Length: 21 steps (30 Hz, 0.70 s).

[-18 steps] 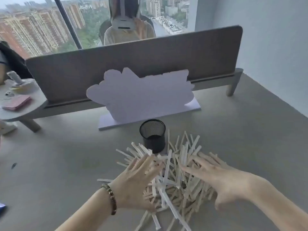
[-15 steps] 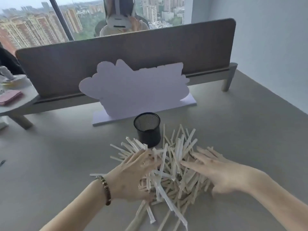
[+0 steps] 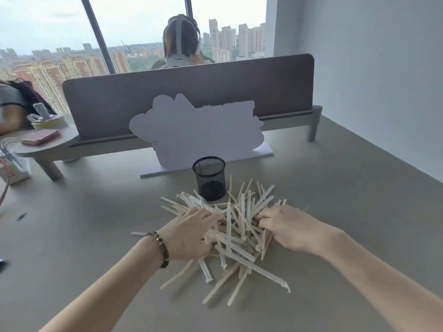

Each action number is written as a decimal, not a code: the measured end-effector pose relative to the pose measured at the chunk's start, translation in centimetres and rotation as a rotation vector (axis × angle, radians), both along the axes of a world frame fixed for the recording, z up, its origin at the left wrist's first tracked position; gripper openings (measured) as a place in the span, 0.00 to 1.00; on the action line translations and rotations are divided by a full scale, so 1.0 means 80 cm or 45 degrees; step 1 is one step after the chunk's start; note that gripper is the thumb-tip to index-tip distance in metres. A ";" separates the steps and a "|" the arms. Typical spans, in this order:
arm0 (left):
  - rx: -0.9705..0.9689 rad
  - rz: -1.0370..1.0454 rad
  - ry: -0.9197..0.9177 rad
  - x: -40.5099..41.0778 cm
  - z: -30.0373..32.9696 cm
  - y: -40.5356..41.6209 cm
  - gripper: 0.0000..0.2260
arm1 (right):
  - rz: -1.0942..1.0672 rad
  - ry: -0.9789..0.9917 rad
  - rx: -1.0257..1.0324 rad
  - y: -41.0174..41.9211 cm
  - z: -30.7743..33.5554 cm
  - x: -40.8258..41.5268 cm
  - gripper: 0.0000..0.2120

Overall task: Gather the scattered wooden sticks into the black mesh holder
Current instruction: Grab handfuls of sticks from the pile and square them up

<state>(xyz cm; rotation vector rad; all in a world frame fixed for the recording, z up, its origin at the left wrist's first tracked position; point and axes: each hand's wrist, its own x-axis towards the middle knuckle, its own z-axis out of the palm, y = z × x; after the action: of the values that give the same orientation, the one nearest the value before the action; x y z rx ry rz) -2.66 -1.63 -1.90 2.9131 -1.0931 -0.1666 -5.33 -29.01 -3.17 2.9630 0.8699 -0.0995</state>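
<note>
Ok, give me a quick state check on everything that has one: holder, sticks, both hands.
black mesh holder: upright on the table, open top, looks empty.
wooden sticks: loose crisscrossed pile on the table in front of the holder, none inside it.
left hand: fingers curled into the pile's left side.
right hand: fingers curled into the pile's right side.

Both forearms bare, no sleeves showing; a dark beaded bracelet (image 3: 160, 248) circles the left wrist
</note>
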 end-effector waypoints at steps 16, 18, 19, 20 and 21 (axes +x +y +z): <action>-0.126 -0.227 -0.228 0.024 -0.001 0.005 0.30 | 0.077 -0.138 0.113 0.003 0.001 0.005 0.13; -0.181 -0.216 -0.230 0.031 0.000 0.010 0.33 | 0.037 -0.091 0.172 -0.002 -0.004 0.014 0.13; -0.209 -0.206 -0.211 0.037 0.002 0.013 0.35 | 0.030 -0.069 0.215 -0.004 0.000 0.016 0.12; -0.232 -0.194 -0.192 0.044 0.005 0.015 0.36 | 0.008 -0.059 0.287 -0.004 0.007 0.018 0.10; -0.249 -0.175 -0.182 0.049 0.009 0.017 0.36 | -0.018 -0.027 0.364 -0.003 0.015 0.019 0.05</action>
<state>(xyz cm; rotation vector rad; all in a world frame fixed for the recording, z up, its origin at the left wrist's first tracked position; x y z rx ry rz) 1.26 -0.26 -1.20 2.7129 -1.2524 0.1405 -3.78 -29.22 -1.99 3.2251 0.9330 0.0615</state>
